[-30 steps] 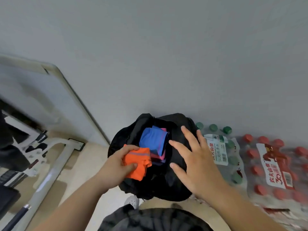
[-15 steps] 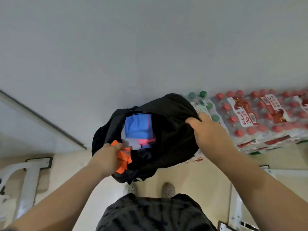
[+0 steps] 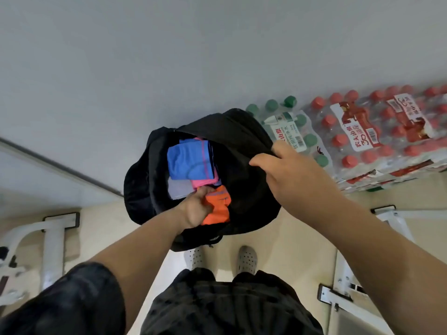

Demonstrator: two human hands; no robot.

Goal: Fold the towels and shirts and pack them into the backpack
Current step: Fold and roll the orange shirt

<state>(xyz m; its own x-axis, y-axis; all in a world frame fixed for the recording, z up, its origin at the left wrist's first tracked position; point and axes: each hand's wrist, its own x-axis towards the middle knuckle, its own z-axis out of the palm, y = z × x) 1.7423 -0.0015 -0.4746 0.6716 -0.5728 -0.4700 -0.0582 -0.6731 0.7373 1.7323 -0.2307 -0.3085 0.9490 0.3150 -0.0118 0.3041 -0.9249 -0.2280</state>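
Nearest the camera, below the backpack (image 3: 137, 187), two pale perforated shoes (image 3: 246, 259) stand on the beige floor (image 3: 297, 238). The toe of the shoe on the left side is tucked under the bag's lower edge.

The black backpack is held up off the floor, its mouth open toward the camera. The left hand (image 3: 197, 209) reaches into the near part of the opening, fingers curled round a folded orange cloth (image 3: 217, 206). Its fingertips are hidden behind the cloth. Deeper in the bag lie a folded blue cloth (image 3: 186, 163), a pink cloth (image 3: 203, 183) beneath it and a pale grey cloth (image 3: 177, 189) at the side. How far down they reach cannot be told, because the bag's dark inside swallows them.

The right hand (image 3: 292, 175) grips the backpack's right rim, fingers bent over the black fabric with the tips buried in its folds.

Left of the backpack a white frame (image 3: 52, 238) stands on the floor, cut off by the picture's edge. Open floor shows between it and the bag.

Just beyond the backpack on the right, shrink-wrapped packs of water bottles (image 3: 377, 131) with green and red caps stand against the grey wall (image 3: 193, 56), touching the bag or nearly so.
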